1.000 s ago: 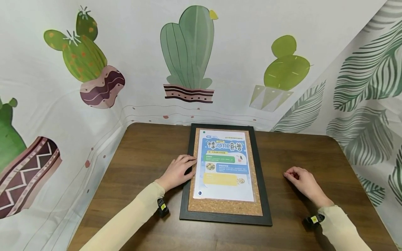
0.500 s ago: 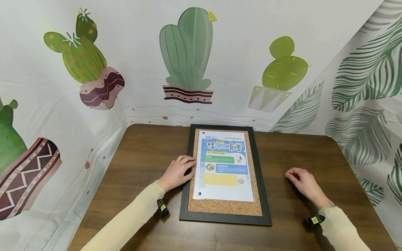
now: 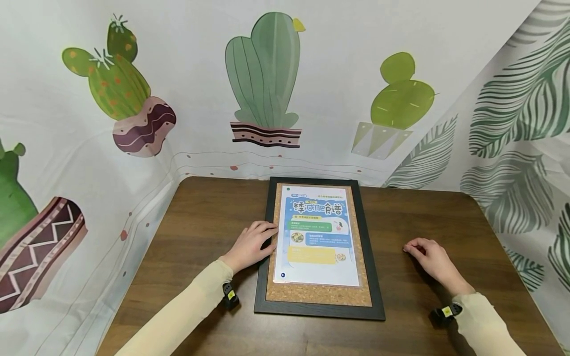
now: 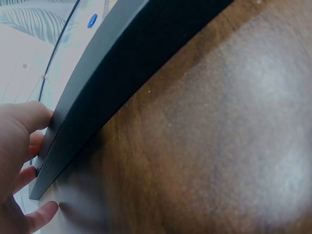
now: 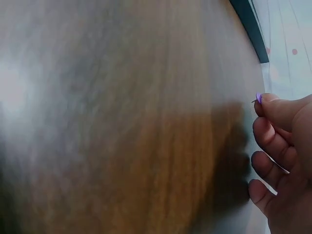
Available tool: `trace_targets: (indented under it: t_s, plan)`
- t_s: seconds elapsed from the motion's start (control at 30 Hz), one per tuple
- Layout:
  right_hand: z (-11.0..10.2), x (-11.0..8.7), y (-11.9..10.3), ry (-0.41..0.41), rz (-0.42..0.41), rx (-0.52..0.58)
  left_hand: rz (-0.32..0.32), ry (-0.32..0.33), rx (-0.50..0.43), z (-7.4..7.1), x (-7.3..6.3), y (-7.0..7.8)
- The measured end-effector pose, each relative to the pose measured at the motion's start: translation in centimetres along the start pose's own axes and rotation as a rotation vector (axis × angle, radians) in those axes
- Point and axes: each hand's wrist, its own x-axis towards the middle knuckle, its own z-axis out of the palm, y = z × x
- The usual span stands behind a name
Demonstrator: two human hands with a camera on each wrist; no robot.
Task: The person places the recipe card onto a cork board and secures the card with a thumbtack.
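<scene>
A black-framed cork board (image 3: 320, 295) lies flat on the wooden table. On it is a printed sheet (image 3: 316, 274) with a blue heading and green, blue and yellow boxes. A green thumbtack (image 3: 288, 189) sits at the sheet's upper left corner, and a dark blue thumbtack (image 3: 282, 275) at its lower left. My left hand (image 3: 250, 245) rests on the board's left edge, fingers spread, with the thumb touching the black frame (image 4: 92, 92) in the left wrist view. Right of the board, my right hand (image 3: 429, 257) pinches a purple thumbtack (image 5: 259, 98), its metal point showing.
The brown table (image 3: 205, 207) extends on both sides of the board. Behind it hangs a white cloth (image 3: 329, 99) printed with cacti and leaves. A black wrist strap device (image 3: 230, 295) is on the left wrist and another (image 3: 445, 314) on the right.
Both hands and the board keep their places. Only the head view shifts very slightly.
</scene>
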Motion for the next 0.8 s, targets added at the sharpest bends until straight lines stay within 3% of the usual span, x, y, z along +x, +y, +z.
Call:
trace_targets:
  t_s: [0.33,0.8]
  plan:
    - [0.2,0.0,-1.1,0.061,-0.083,0.031,0.001,0.007,0.008,0.2,0.0,-0.1]
    - [0.3,-0.2,-4.0,-0.005,-0.116,0.115,-0.003,0.010,0.003,0.3,0.1,-0.1]
